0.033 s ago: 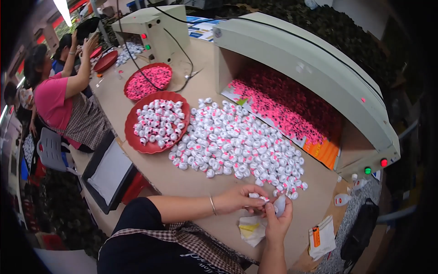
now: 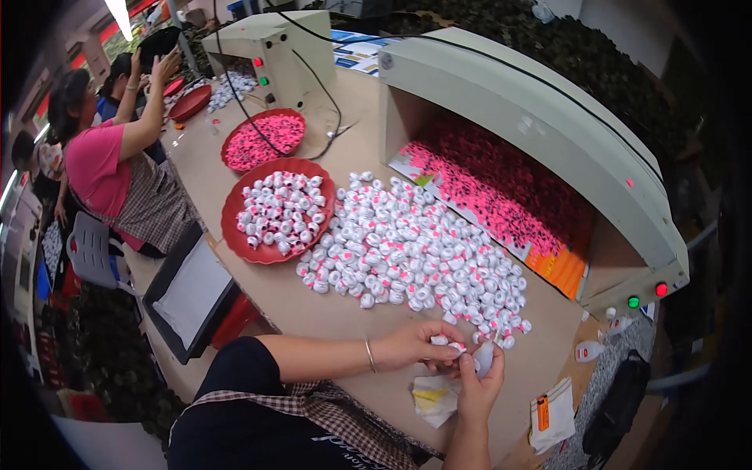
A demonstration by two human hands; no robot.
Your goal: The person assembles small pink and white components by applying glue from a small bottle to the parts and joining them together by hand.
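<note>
My left hand [image 2: 413, 345], with a bangle at its wrist, pinches a small white piece with pink on it [image 2: 446, 342] between thumb and fingers. Close against it, my right hand [image 2: 479, 384] grips a small translucent squeeze bottle [image 2: 484, 357]. The two hands almost touch at the near edge of a wide heap of round white pieces with pink bits [image 2: 407, 247]. Whether the bottle's tip meets the held piece cannot be made out. Below the hands lies a crumpled white cloth with a yellow patch [image 2: 433, 401].
A red dish of white pieces [image 2: 232, 229] and another of pink pieces [image 2: 225, 149] stand at the left. Behind the heap is an arched, cream-coloured machine [image 2: 501, 74] over pink pieces. Small bottles [image 2: 588, 350] and a white packet [image 2: 554, 423] lie right. A co-worker [image 2: 98, 168] sits far left.
The whole scene sits slightly lower and further right in the picture. Both hands stay together with the same piece and bottle, the bottle seeming slightly turned.
</note>
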